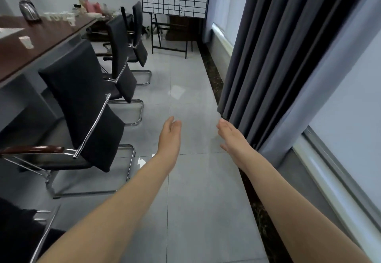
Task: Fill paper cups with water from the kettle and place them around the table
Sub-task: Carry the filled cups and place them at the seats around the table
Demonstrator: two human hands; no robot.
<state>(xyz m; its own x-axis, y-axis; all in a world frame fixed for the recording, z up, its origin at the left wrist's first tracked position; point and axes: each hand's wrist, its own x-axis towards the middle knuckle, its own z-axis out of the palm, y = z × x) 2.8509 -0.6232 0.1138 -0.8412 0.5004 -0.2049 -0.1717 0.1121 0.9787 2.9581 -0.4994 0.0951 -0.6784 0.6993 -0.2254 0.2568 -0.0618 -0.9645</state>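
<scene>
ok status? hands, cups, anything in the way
Left hand and right hand open, empty, out over the floor. One paper cup on the table, kettle at far end. Chairs line the table edge.

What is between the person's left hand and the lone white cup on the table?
In the head view, the back of a black chair stands between the left hand and the paper cup, with bare floor nearer the hand.
</scene>
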